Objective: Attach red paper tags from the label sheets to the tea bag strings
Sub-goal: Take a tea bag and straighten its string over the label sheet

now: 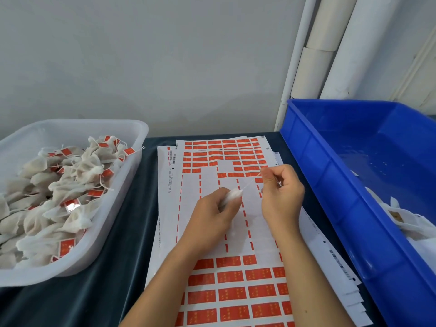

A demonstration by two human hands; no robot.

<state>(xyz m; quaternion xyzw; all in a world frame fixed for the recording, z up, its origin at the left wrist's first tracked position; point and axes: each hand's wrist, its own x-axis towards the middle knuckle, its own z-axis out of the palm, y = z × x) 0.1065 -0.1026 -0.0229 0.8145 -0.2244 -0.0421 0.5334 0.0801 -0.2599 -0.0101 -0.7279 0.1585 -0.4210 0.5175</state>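
Pinching a white tea bag [232,194] at centre frame, the left hand [212,217] grasps it above the label sheets [212,185]; its string [250,182] runs toward 1 o'clock into the right hand [280,197], whose grip clenches the string's end. Tagged bags fill the white tub [132,131] at 9 o'clock.

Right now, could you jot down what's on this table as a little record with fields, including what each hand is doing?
Left hand: grips a small white mesh tea bag
Right hand: pinches the thin white string stretched from that tea bag
Under the hands: white label sheets with red paper tags, middle rows already removed
Left side: translucent white plastic tub of tagged tea bags
Right side: blue plastic crate, a few white bags in its near corner
Surface: dark cloth-covered table
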